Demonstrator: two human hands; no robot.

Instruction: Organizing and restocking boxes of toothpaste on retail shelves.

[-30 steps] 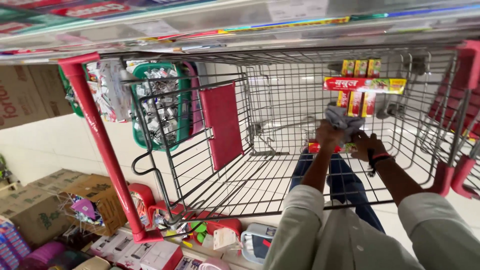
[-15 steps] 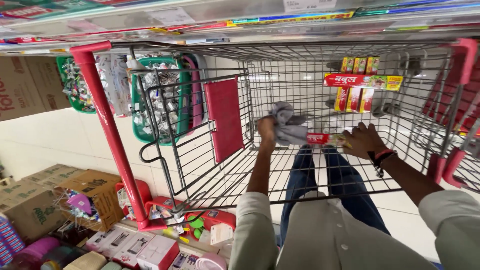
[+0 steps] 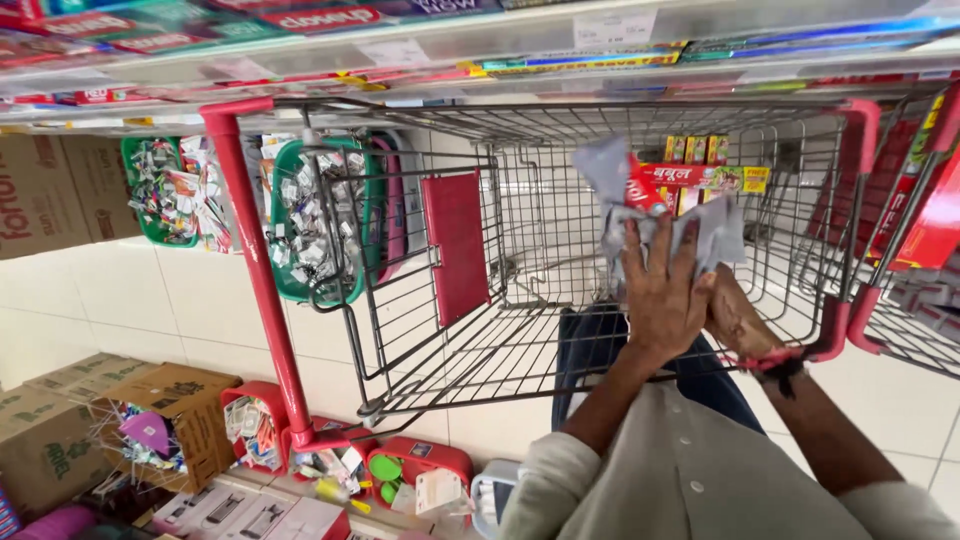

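My left hand [image 3: 660,290] lies flat, fingers spread, pressing a grey cloth [image 3: 718,232] against a red carton [image 3: 643,190] that sticks out above the cloth. My right hand [image 3: 738,318], with a red and black band at the wrist, sits just under and to the right of the left hand. It grips the carton from beneath, and its fingers are hidden by the cloth. Both hands are raised above the wire shopping cart [image 3: 500,330] with its red frame.
Red and yellow packs [image 3: 705,165] lie at the cart's far end, with a red flap [image 3: 455,245] inside it. Green baskets of small packets [image 3: 310,215] hang at the left. Cardboard boxes [image 3: 170,400] and red tubs [image 3: 255,420] stand on the floor. Another cart [image 3: 915,240] is at the right, under stocked shelves.
Both hands rose out of the cart and came together. The cloth, bunched in my left hand before, is now spread over the red carton that my right hand held.
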